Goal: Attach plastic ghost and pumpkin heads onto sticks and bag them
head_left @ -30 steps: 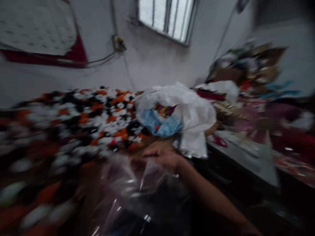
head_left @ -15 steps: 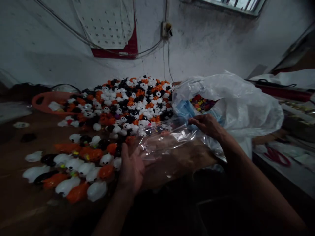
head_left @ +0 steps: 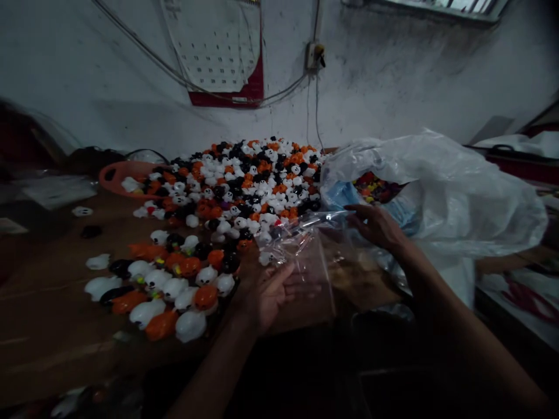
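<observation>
While right hand (head_left: 379, 227) pinches clear bag (head_left: 312, 247), left hand (head_left: 271, 297) shows dimly, partly through it; can't tell if fingers grip. Window (head_left: 463, 7) cut off.

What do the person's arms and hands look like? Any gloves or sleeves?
No gloves: the left hand and right hand are bare. The left forearm and right forearm look slim, with no sleeve or watch showing. It's too dim to tell about rings.

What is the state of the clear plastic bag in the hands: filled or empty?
Empty, it appears: the clear plastic bag looks flat, and part of the left hand shows through its film.
</observation>
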Demonstrator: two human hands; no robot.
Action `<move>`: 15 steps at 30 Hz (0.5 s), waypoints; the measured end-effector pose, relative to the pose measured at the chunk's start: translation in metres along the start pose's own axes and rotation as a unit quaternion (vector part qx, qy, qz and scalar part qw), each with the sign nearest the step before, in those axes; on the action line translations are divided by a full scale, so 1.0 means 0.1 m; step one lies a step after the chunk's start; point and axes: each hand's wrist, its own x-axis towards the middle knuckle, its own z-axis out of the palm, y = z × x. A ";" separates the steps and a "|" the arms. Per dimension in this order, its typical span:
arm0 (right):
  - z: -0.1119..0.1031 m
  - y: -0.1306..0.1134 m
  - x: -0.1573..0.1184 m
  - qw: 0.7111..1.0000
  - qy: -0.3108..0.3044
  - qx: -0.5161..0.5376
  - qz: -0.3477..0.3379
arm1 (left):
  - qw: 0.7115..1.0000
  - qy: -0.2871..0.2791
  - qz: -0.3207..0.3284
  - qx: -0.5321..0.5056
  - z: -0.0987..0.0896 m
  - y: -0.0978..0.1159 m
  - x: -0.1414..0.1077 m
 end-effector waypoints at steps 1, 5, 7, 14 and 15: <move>0.01 -0.05 0.00 0.999 0.021 -0.004 -0.025 | 0.999 0.027 0.020 0.001 0.03 0.00 0.02; -0.03 -0.47 -0.16 0.989 0.134 -0.010 -0.064 | 0.993 0.099 0.067 -0.007 0.10 0.02 0.09; -0.04 -0.77 -0.34 0.993 0.085 0.066 -0.046 | 0.988 0.119 0.096 -0.002 0.16 0.02 0.11; 0.26 -1.29 -0.77 0.979 -0.018 0.183 -0.088 | 0.978 0.132 0.161 -0.015 0.50 0.10 0.16; 0.27 -1.21 -0.80 0.981 -0.011 0.169 -0.094 | 0.975 0.146 0.169 -0.012 0.53 0.16 0.16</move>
